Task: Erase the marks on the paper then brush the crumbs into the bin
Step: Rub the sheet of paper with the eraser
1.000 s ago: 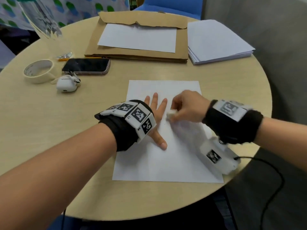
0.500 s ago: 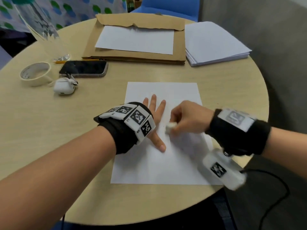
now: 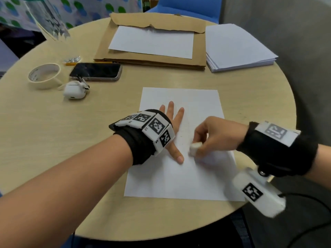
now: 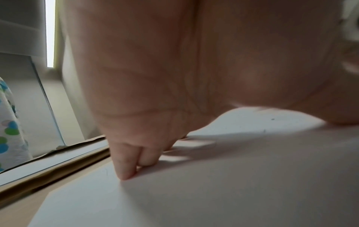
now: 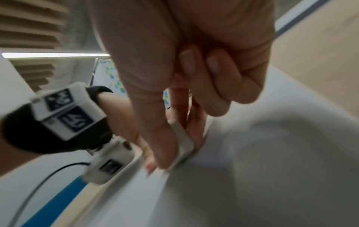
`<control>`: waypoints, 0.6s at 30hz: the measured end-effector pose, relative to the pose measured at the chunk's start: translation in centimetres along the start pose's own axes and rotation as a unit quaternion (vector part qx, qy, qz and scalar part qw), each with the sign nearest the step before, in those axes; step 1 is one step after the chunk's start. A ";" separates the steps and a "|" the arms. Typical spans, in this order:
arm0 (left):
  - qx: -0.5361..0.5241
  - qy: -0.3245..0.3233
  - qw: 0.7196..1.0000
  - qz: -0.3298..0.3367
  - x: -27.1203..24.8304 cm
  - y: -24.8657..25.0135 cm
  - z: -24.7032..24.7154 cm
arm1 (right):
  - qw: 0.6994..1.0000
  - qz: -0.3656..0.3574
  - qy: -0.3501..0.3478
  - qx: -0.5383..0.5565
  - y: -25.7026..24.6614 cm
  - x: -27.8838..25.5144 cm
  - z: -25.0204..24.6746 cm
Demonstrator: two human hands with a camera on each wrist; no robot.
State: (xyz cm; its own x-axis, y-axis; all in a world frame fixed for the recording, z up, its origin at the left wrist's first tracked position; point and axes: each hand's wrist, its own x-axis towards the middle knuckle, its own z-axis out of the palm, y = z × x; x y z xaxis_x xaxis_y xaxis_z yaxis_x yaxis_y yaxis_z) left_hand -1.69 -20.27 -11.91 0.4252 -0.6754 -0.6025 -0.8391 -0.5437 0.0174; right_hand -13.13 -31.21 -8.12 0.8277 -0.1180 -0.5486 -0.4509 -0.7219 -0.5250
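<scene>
A white sheet of paper [image 3: 180, 179] lies on the round wooden table [image 3: 53, 122] in front of me. My left hand [image 3: 172, 122] lies flat on the sheet, fingers straight and spread, pressing it down; the left wrist view shows its fingertips [image 4: 124, 173] on the paper [image 4: 213, 192]. My right hand [image 3: 215, 136] pinches a small white eraser [image 3: 195, 148] and holds its end against the sheet just right of the left thumb. In the right wrist view the eraser [image 5: 182, 147] sits between thumb and fingers on the paper [image 5: 272, 176]. Faint specks show near the left hand. No bin is in view.
At the back lie a brown envelope [image 3: 198, 52] with a white sheet on it and a stack of paper [image 3: 236, 49]. A phone [image 3: 96, 71], a tape roll [image 3: 44, 76] and a white earbud case [image 3: 74, 91] sit at the left. The table edge curves close on the right.
My right hand has slid the eraser down the sheet toward me. The left hand has stayed flat on the paper.
</scene>
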 end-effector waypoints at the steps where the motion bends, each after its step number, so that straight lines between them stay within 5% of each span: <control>1: 0.000 -0.002 1.000 -0.001 0.0 0.0 0.0 | 0.999 0.007 -0.043 -0.011 0.1 -0.5 0.2; 3: 0.002 -0.001 1.000 0.000 0.0 -0.1 0.0 | 0.999 0.012 -0.047 -0.024 -0.3 -0.2 -0.2; 9: 0.003 0.011 1.000 0.000 0.0 -0.2 0.1 | 0.991 0.000 0.135 -0.005 -1.3 3.4 -1.9; 11: 0.000 0.013 1.000 0.001 0.2 -0.4 0.2 | 0.993 -0.011 0.118 -0.011 -0.6 2.2 -1.1; 15: -0.009 0.000 1.000 -0.002 0.0 -0.3 0.0 | 0.998 0.004 -0.035 -0.055 -0.1 -0.1 -0.4; 18: 0.001 -0.002 1.000 -0.002 -0.1 0.0 -0.3 | 0.998 0.007 0.002 -0.061 -1.2 1.6 -1.6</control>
State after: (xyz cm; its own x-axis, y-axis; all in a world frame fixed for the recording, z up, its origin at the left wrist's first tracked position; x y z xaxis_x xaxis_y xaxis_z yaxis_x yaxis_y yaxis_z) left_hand -1.63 -20.35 -11.62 0.4263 -0.6717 -0.6058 -0.8387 -0.5445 0.0135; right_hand -10.75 -31.68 -7.33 0.8225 -0.1311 -0.5535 -0.4192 -0.7974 -0.4340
